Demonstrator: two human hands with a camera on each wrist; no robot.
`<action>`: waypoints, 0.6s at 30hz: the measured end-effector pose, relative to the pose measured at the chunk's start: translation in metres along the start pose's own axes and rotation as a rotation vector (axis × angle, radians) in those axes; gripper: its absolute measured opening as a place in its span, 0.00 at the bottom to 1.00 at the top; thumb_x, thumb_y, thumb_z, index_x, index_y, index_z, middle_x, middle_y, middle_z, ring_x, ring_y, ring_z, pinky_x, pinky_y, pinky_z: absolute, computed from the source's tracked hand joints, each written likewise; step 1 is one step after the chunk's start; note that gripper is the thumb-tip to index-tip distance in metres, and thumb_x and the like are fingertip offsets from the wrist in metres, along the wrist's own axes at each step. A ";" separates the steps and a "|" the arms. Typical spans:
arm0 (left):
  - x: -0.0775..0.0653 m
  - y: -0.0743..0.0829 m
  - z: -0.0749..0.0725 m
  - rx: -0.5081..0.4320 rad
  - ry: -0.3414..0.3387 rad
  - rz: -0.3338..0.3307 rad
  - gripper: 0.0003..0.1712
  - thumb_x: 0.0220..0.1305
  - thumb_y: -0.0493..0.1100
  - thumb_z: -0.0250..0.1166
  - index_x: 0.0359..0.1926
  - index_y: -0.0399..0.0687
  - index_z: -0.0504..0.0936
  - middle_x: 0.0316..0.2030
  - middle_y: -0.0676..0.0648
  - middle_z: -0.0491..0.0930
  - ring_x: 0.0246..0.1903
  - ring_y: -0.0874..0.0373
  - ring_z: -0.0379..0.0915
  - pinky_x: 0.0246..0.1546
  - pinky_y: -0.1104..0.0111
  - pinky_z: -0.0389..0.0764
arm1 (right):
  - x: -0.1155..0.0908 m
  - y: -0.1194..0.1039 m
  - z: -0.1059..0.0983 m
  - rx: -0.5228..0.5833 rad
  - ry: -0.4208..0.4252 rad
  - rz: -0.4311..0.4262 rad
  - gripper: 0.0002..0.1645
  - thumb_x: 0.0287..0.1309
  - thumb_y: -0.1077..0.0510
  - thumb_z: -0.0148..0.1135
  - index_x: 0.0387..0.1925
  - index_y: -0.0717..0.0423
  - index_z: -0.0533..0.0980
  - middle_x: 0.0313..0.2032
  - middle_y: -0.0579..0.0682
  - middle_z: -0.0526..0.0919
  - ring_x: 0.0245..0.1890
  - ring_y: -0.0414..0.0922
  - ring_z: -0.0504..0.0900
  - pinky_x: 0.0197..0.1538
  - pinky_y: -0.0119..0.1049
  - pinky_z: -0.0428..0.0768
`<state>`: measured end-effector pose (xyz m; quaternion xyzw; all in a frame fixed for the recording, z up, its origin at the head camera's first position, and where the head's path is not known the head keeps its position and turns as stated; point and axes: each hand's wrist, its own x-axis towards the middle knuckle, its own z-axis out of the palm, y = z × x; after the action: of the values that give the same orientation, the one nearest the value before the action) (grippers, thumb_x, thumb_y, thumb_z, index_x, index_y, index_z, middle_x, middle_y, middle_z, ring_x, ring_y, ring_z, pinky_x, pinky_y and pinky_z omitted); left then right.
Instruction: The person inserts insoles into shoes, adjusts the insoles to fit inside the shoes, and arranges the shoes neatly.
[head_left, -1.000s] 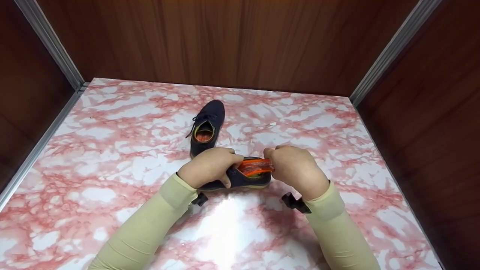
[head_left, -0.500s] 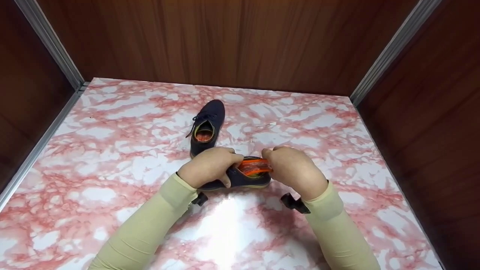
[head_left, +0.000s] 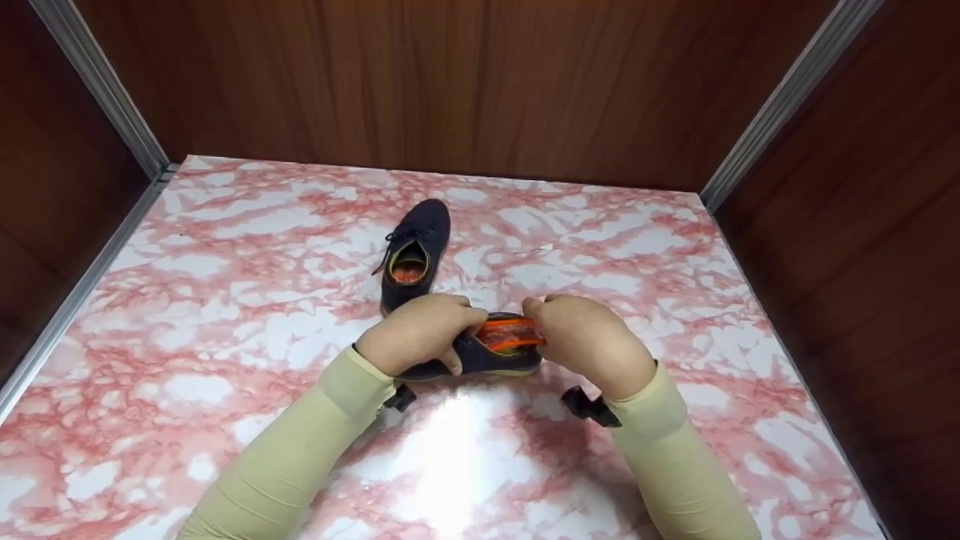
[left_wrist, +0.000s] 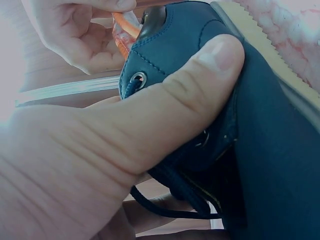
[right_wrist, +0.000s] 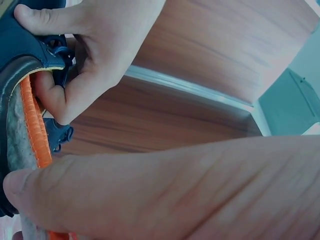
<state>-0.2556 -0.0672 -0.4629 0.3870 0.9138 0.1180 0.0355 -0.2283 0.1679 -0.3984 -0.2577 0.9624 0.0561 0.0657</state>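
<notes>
My left hand [head_left: 420, 332] grips a dark navy lace-up shoe [head_left: 501, 365] across its laces, with the thumb along the near side. The shoe's toe points left, partly hidden under that hand. An orange-edged insole [head_left: 510, 333] sticks out of the shoe's opening at the heel end. My right hand [head_left: 596, 341] pinches its outer end. In the right wrist view the insole [right_wrist: 33, 125] shows a grey fuzzy face and an orange rim, and a finger of the left hand reaches into the opening. The left wrist view shows the thumb pressing on the shoe's upper [left_wrist: 270, 150].
A second navy shoe [head_left: 429, 221] lies just behind the held one, toe pointing away, with something orange-red inside. Both rest on a pink-and-white marbled tabletop [head_left: 262, 300]. Brown wood-grain panels [head_left: 480, 90] with metal edge strips enclose the back and sides.
Over the last second my right hand has shifted slightly left with the insole's end, toward the shoe. My left hand and both shoes look unmoved.
</notes>
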 end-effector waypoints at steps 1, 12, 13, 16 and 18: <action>0.000 0.000 0.000 -0.001 0.000 0.001 0.31 0.42 0.47 0.91 0.41 0.50 0.79 0.38 0.48 0.81 0.37 0.50 0.80 0.46 0.56 0.83 | 0.000 0.000 -0.001 0.008 -0.004 0.005 0.21 0.62 0.62 0.77 0.56 0.54 0.82 0.41 0.56 0.89 0.37 0.52 0.88 0.45 0.50 0.88; 0.000 0.001 0.000 0.009 -0.012 -0.011 0.31 0.42 0.47 0.91 0.42 0.50 0.79 0.39 0.48 0.81 0.37 0.51 0.79 0.46 0.56 0.83 | 0.000 -0.002 -0.001 -0.020 0.012 -0.005 0.16 0.63 0.62 0.76 0.50 0.57 0.82 0.40 0.55 0.88 0.34 0.51 0.86 0.41 0.49 0.87; 0.000 0.001 0.000 0.009 -0.009 -0.008 0.31 0.42 0.47 0.91 0.41 0.50 0.79 0.39 0.48 0.81 0.37 0.51 0.79 0.46 0.56 0.83 | -0.001 -0.002 0.000 -0.023 0.017 -0.013 0.15 0.64 0.63 0.76 0.50 0.57 0.82 0.39 0.55 0.88 0.34 0.51 0.87 0.40 0.49 0.87; 0.001 0.000 0.000 0.009 -0.003 -0.002 0.31 0.41 0.48 0.91 0.42 0.50 0.80 0.39 0.48 0.82 0.38 0.50 0.81 0.47 0.56 0.84 | 0.000 -0.002 0.001 -0.022 0.033 -0.039 0.12 0.65 0.64 0.74 0.48 0.58 0.82 0.38 0.55 0.87 0.33 0.51 0.86 0.39 0.48 0.86; 0.001 0.000 0.001 0.013 0.004 0.004 0.31 0.41 0.48 0.91 0.41 0.50 0.80 0.39 0.48 0.82 0.38 0.49 0.82 0.46 0.56 0.85 | 0.001 -0.002 0.001 -0.020 0.039 -0.050 0.10 0.67 0.64 0.73 0.47 0.59 0.82 0.38 0.55 0.87 0.32 0.51 0.86 0.38 0.47 0.85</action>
<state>-0.2564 -0.0666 -0.4636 0.3886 0.9139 0.1130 0.0308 -0.2277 0.1661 -0.3995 -0.2834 0.9561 0.0588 0.0455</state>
